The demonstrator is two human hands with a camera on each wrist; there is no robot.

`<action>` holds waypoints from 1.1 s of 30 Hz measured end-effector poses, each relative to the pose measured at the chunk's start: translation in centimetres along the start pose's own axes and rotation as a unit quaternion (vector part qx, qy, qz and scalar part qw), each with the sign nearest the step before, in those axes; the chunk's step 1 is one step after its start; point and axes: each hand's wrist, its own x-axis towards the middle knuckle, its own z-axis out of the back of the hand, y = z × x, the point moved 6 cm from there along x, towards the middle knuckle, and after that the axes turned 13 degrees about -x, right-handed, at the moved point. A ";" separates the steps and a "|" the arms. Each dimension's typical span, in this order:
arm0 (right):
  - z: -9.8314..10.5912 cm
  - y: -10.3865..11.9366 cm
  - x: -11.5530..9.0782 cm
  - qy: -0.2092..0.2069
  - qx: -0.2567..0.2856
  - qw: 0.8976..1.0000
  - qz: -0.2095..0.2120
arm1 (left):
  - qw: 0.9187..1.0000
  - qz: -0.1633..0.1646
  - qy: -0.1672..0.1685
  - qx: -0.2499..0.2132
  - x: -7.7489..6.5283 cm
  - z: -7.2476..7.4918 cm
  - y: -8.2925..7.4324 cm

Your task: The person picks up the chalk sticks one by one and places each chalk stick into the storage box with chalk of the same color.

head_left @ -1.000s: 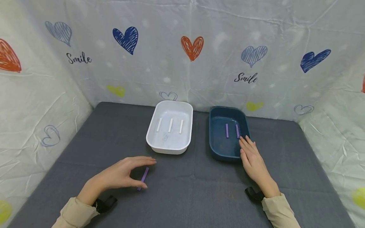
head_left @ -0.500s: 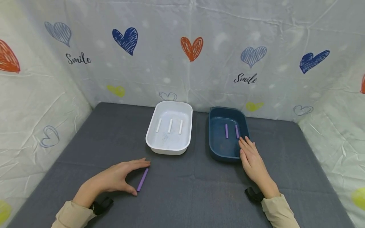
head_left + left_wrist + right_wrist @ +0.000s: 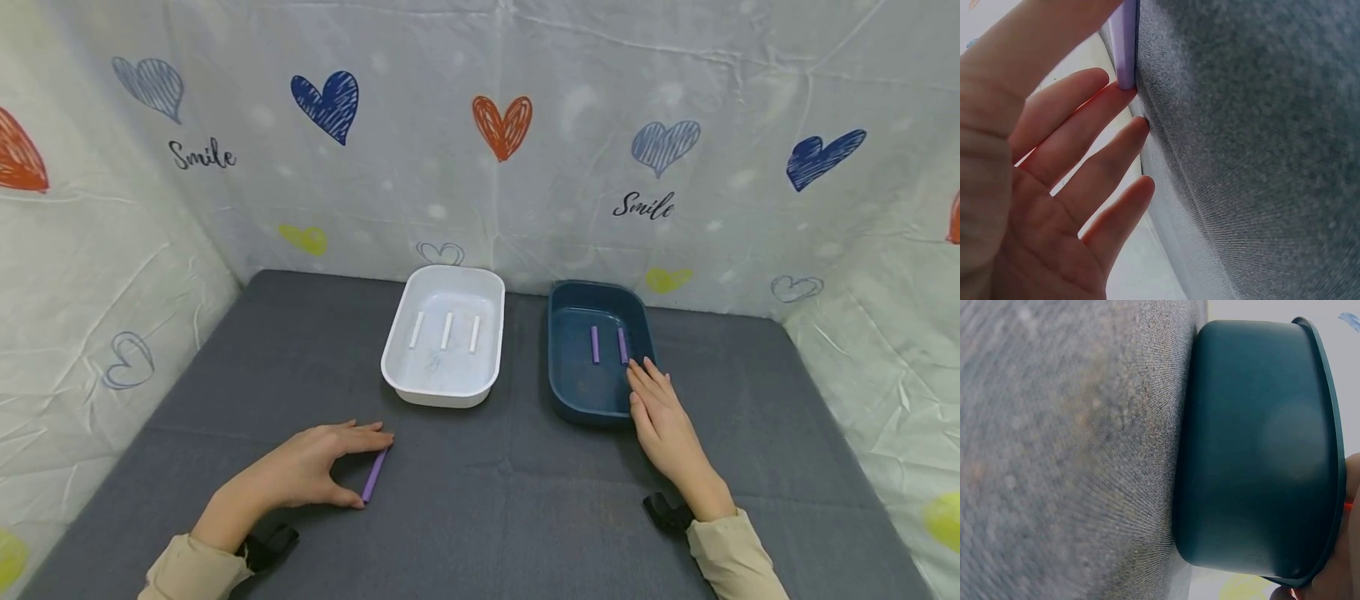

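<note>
A purple chalk stick [image 3: 375,477] lies slanted on the grey cloth at front left. My left hand [image 3: 311,465] spans it lengthwise, thumb at the near end and fingertips at the far end. In the left wrist view, the end of the purple chalk stick [image 3: 1124,53] meets a fingertip close to the cloth. My right hand [image 3: 667,421] rests with straight fingers on the right rim of a dark blue tray [image 3: 585,398]. Inside that tray are two purple chalk sticks [image 3: 595,345], side by side. The right wrist view mostly shows the tray's outer wall [image 3: 1260,444].
Left of the blue tray stands a white tray [image 3: 450,380] holding three white sticks [image 3: 446,332] in a row. Grey cloth [image 3: 495,517] covers the table. Printed curtains [image 3: 420,192] close in the back and both sides.
The left hand drew back slightly and widened, then closed its thumb and fingertips onto the ends of the purple chalk stick. The right hand stayed on the blue tray's rim.
</note>
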 end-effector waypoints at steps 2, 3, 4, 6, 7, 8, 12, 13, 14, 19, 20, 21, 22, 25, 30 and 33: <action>0.0 0.0 0.0 -0.001 0.000 1.000 0.000 | 1.000 -0.004 -0.002 0.003 0.0 0.0 0.0; 0.0 0.0 0.0 -0.001 0.001 1.000 0.001 | 1.000 -0.005 -0.002 0.004 0.0 0.0 0.0; 0.0 0.0 0.1 -0.001 0.001 1.000 0.001 | 1.000 -0.007 -0.002 0.005 0.0 0.0 -0.1; 0.0 0.0 0.1 -0.003 0.000 1.000 0.001 | 1.000 -0.009 -0.002 0.008 0.0 0.0 -0.1; 0.1 0.0 0.1 -0.003 -0.001 1.000 0.001 | 1.000 -0.011 -0.003 0.008 0.0 0.0 -0.1; 0.1 0.0 0.1 -0.003 0.000 1.000 0.001 | 1.000 -0.013 -0.004 0.007 0.0 0.0 -0.1; 0.0 0.0 0.1 -0.003 -0.001 1.000 0.001 | 1.000 -0.016 -0.003 -0.006 0.1 0.0 -0.1; 0.0 0.0 0.1 -0.003 -0.001 1.000 0.001 | 1.000 -0.017 -0.002 -0.011 0.2 0.0 -0.1; 0.0 0.0 0.1 -0.002 0.000 1.000 0.000 | 1.000 -0.016 -0.001 -0.014 0.2 0.0 -0.1; 0.0 0.0 0.0 0.000 0.000 1.000 -0.001 | 1.000 -0.013 0.004 -0.028 0.3 -0.1 -0.1; 0.0 0.0 0.0 0.000 0.001 1.000 -0.001 | 0.999 -0.011 0.004 -0.032 0.3 -0.1 -0.1; 0.0 0.0 0.0 0.001 0.001 1.000 -0.001 | 0.999 -0.009 0.005 -0.036 0.3 -0.1 -0.1; 0.0 0.0 0.0 0.000 0.001 1.000 0.000 | 0.999 -0.008 0.005 -0.041 0.3 -0.1 -0.1; 0.0 0.0 -0.1 0.000 0.001 1.000 -0.001 | 0.998 -0.006 0.005 -0.055 0.3 -0.1 -0.1; -0.1 0.0 0.0 0.001 0.000 1.000 -0.002 | 0.998 -0.006 0.008 -0.061 0.5 0.0 -0.3; -0.1 0.0 0.0 0.001 0.000 1.000 -0.002 | 0.998 -0.007 0.008 -0.057 0.7 -0.1 -0.3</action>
